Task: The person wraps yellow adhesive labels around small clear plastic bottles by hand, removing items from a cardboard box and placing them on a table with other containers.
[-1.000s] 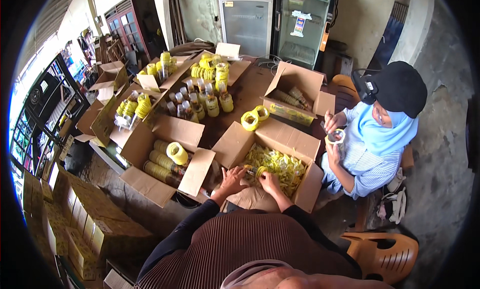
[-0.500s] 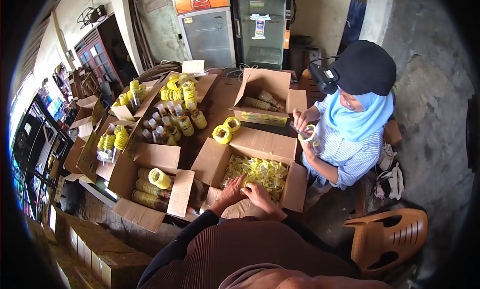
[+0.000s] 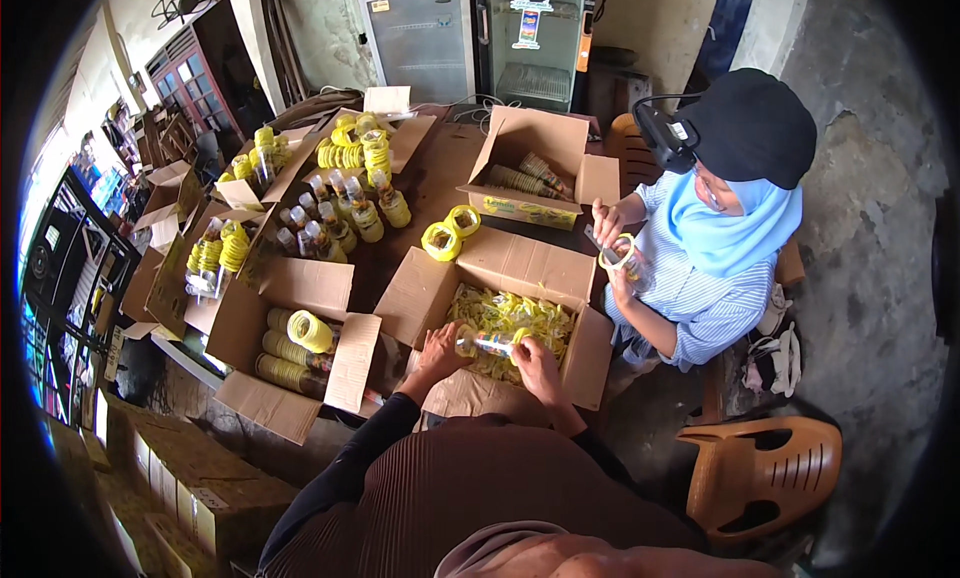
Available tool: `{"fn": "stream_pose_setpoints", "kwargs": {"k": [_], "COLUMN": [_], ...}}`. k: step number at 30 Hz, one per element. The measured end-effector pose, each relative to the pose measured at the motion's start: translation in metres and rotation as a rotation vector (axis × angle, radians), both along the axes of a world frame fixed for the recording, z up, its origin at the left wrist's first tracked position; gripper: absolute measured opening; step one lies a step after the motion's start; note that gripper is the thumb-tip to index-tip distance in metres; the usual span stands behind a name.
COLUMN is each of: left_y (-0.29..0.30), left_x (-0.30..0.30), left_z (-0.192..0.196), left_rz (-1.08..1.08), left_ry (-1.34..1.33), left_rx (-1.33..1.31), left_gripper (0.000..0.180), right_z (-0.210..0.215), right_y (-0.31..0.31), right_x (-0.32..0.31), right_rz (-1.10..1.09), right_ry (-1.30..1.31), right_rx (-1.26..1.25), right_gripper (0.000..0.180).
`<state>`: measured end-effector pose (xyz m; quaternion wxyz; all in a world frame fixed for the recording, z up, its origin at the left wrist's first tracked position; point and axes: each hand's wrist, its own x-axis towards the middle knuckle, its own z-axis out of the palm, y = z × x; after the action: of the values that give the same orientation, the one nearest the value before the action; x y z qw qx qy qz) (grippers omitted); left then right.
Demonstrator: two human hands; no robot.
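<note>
Two hands: the left hand [image 3: 437, 353] curled narrowly on one end of a clear tube [image 3: 492, 345], the right hand [image 3: 538, 366] wrapped round its yellow-ringed end.
Tube: level between the hands, above the near part of the packet box [image 3: 525, 263].
Packets [image 3: 510, 311]: yellow and clear, heaped loosely inside that box.
Yellow-rimmed jars [image 3: 441, 244]: two, just behind the packet box.
Cup carton [image 3: 265, 406]: to the left, flaps spread, stacked yellow-rimmed cups [image 3: 283, 371] lying inside.
Tabletop [image 3: 450, 158]: carries clustered clear bottles [image 3: 345, 216] toward the left.
Co-worker [image 3: 735, 218]: at right, in a black cap, one hand round a clear jar [image 3: 640, 263], the other holding a slim tool at its mouth.
Orange chair [image 3: 765, 478]: lower right.
</note>
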<state>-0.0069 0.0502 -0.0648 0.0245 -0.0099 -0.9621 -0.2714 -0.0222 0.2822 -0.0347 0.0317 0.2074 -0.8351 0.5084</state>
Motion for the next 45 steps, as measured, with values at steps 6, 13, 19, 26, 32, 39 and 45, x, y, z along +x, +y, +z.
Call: {"fn": "stream_pose_setpoints", "kwargs": {"k": [6, 13, 19, 26, 32, 39, 45], "left_y": [-0.018, -0.021, -0.011, 0.025, 0.030, 0.025, 0.014], "left_x": [-0.004, 0.004, 0.019, 0.034, 0.039, 0.029, 0.033], "left_z": [0.016, 0.060, 0.061, 0.069, 0.083, 0.104, 0.079], "left_rz": [0.127, 0.061, -0.006, -0.301, -0.377, -0.608, -0.615], "left_ry": [0.177, 0.182, 0.287, 0.216, 0.022, -0.377, -0.430], "left_rx": [0.529, 0.851, 0.555, 0.371, 0.138, 0.496, 0.671], "left_gripper": [0.080, 0.091, 0.085, 0.070, 0.078, 0.090, 0.051], "right_z": [0.004, -0.007, 0.020, 0.046, 0.057, 0.071, 0.085], "right_y": [0.006, -0.017, -0.023, -0.028, -0.017, -0.012, -0.012], "right_x": [-0.002, 0.008, 0.003, 0.009, 0.017, 0.012, -0.001], "right_rz": [-0.206, 0.108, 0.028, 0.105, 0.180, 0.459, 0.559], "right_ry": [0.030, 0.192, 0.168, 0.306, 0.223, 0.222, 0.275], "right_rx": [-0.020, 0.211, 0.031, 0.125, 0.361, 0.422, 0.435], "right_gripper": [0.020, 0.020, 0.021, 0.027, 0.016, 0.013, 0.014]}}
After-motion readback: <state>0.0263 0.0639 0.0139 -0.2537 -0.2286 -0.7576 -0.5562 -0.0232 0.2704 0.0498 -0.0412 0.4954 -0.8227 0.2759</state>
